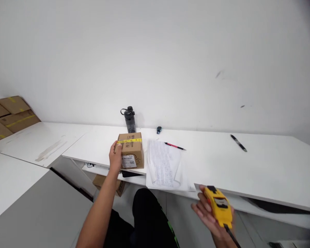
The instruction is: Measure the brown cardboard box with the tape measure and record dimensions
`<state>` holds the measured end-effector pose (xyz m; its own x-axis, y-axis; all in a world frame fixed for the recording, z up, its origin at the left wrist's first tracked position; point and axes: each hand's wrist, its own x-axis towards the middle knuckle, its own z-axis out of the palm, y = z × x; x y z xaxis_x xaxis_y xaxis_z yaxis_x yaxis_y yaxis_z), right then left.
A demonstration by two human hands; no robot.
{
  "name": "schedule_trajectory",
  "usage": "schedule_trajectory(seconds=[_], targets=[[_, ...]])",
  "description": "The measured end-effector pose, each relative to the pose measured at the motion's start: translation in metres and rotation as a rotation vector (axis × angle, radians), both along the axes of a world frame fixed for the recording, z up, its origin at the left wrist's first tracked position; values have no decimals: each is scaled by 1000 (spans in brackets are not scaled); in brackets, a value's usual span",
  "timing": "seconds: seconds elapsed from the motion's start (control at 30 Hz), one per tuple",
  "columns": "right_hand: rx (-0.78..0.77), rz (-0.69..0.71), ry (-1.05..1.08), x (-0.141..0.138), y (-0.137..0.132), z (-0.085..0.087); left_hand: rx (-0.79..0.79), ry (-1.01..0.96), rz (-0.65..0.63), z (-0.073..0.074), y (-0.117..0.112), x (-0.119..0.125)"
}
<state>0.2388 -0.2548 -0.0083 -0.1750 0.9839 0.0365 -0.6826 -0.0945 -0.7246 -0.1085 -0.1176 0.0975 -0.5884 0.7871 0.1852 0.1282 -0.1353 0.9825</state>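
My left hand (115, 157) grips the left side of a small cardboard box (134, 153), its thumb on the box's near edge. Yellow tape runs across the box's top, and a white label is on its front. The box is at the table's front edge; I cannot tell whether it rests there or is slightly lifted. In my right hand (208, 213), in front of the table's edge, lies a yellow hand-held device (220, 206) with a black end and a dark cord or strap. Handwritten paper sheets (164, 165) lie right of the box, with a red and black pen (175, 146) at their upper edge.
A dark water bottle (130, 120) stands behind the box. Near the wall is a small blue and black object (158, 130). Another pen (238, 143) lies on the white table (263, 165) at right. Several taped cartons (15, 117) are stacked far left. Another box (99, 181) sits below.
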Motion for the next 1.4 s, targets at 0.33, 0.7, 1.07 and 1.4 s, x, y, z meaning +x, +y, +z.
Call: schedule_trajectory(seconds=[0.33,0.7,1.07,1.4], targets=[[-60,246,-26,-51,-14,34,93,139,-673,-38,-128,119],[368,-181,-1843,9,173,48,-83,-230,-448,-51,-92,134],[289,-311,-1622,18,222,22,74,1174,-545,-81,8,129],[350,-21,-1009,-10,211,2,66,1094,-589,-93,15,125]])
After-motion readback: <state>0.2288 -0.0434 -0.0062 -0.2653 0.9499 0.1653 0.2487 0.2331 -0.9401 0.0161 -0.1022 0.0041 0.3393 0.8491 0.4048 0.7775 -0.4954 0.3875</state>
